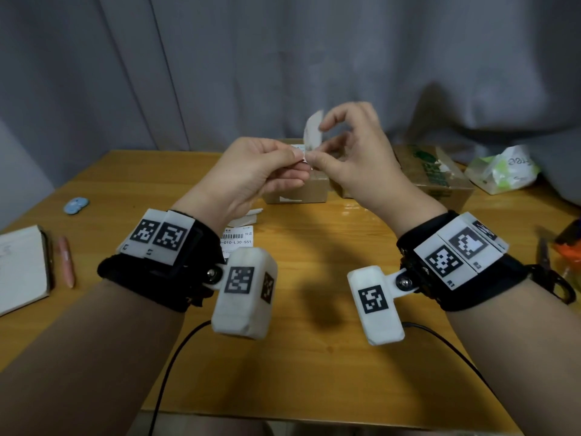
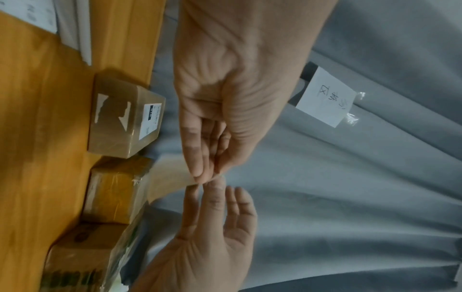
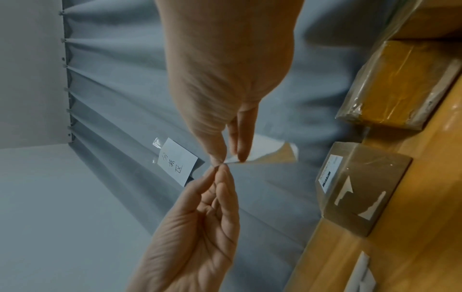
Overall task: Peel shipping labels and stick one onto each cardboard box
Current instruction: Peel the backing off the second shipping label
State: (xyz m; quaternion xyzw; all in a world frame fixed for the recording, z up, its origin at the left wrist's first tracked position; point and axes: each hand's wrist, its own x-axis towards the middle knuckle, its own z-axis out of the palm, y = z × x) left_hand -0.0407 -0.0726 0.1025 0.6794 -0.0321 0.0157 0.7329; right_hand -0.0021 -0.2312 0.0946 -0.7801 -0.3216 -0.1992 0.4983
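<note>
Now I keep my left hand (image 1: 251,171) pinching the backing while my right hand (image 1: 352,152) pinches the label (image 1: 313,130), peeling slowly above the small box (image 1: 295,190).

Landmark: small box (image 1: 295,190), at table (image 1: 314,357) far middle.
- Second box (image 2: 115,189): touching landmark's right side.
- Large box (image 1: 437,174): right of landmark, past second box.
- Crumpled bag (image 1: 500,171): far right of landmark.
- Loose label (image 1: 237,240): on table, before landmark, slightly left.
- Notebook (image 1: 22,269), pen (image 1: 66,262): well left, nearer table front.
- Both hands with peeled label (image 1: 312,132): raised above landmark.
- Curtain (image 1: 283,58): behind landmark.
</note>
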